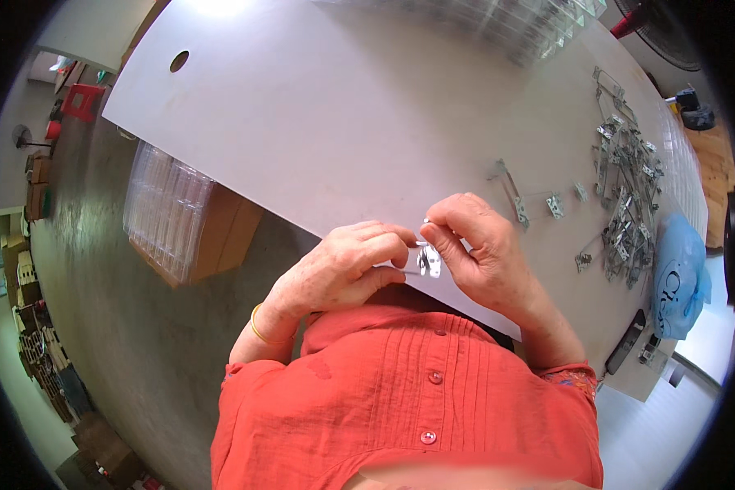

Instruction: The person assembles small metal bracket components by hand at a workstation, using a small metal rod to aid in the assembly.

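Near the table's front edge, my left hand [355,265] is closed on a small shiny metal bracket [431,260], which sticks out past its fingertips toward the right hand. My right hand [478,245] is pinched just above and beside the bracket. Something tiny and pale shows at the tips of its thumb and forefinger, too small to name. Beyond the right hand lie a long metal bracket [510,194] and a small metal plate with a thin wire [554,205]. Farther right is a tangled heap of similar metal parts [625,188].
The pale table [318,122] has a round hole [179,61] at far left. Transparent plastic trays [514,28] stand at the back. A blue plastic bag [679,278] and a dark elongated object [625,343] are at right. Beside the table's left edge, a cardboard box [229,237] holds more transparent plastic.
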`<action>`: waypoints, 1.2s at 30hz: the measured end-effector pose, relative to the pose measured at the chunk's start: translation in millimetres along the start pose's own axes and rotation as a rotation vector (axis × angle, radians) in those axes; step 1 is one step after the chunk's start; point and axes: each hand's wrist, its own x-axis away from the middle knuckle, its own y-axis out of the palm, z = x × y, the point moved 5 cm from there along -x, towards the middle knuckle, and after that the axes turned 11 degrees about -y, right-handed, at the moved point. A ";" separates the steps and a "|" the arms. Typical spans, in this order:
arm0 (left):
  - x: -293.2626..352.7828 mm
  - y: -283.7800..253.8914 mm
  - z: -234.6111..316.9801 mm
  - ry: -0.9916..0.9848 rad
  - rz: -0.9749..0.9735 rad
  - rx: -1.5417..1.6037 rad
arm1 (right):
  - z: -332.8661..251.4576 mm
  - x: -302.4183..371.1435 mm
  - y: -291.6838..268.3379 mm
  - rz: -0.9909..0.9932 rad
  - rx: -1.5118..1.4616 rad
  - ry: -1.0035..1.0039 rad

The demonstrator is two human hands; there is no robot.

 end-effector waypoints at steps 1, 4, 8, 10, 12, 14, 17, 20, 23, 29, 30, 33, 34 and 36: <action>-1.0 2.5 -0.7 0.000 -0.068 0.010 | 4.1 1.9 -1.0 0.062 -0.102 0.090; 4.4 12.4 -0.7 -0.110 -0.199 0.279 | 10.3 5.1 -7.7 0.222 -0.352 0.296; 7.9 27.3 -18.0 -0.471 -0.108 1.454 | 18.8 12.6 -16.3 0.181 -0.550 0.651; 4.9 29.1 -28.0 -0.427 -0.097 1.539 | 14.5 17.0 -10.7 0.170 -0.505 0.707; 4.4 27.6 -34.3 -0.436 -0.099 1.644 | 11.8 19.5 -4.0 0.147 -0.423 0.637; 5.5 24.5 -34.8 -0.439 -0.093 1.635 | 4.3 19.0 0.5 0.146 -0.406 0.613; 8.2 22.1 -41.0 -0.416 -0.100 1.613 | -4.5 12.2 3.2 0.058 -0.314 0.548; 9.5 21.1 -44.9 -0.385 -0.098 1.591 | -8.2 7.0 9.8 0.028 -0.292 0.535; 10.2 18.0 -42.8 -0.352 -0.068 1.495 | -10.0 1.6 14.7 0.028 -0.312 0.553; 13.6 6.8 -45.6 -0.340 -0.022 1.107 | -9.7 -1.7 11.4 -0.096 -0.204 0.567; 12.2 6.3 -44.5 -0.317 -0.031 1.034 | -9.3 -1.4 11.8 -0.092 -0.197 0.562; 15.2 10.0 -49.7 -0.319 -0.087 0.751 | -7.8 1.4 16.9 -0.092 -0.168 0.532; 14.2 9.1 -48.4 -0.310 -0.090 0.649 | -7.6 1.9 18.5 -0.102 -0.179 0.507; 16.4 2.1 -43.4 -0.297 -0.067 0.615 | -12.6 1.1 18.3 -0.137 -0.194 0.483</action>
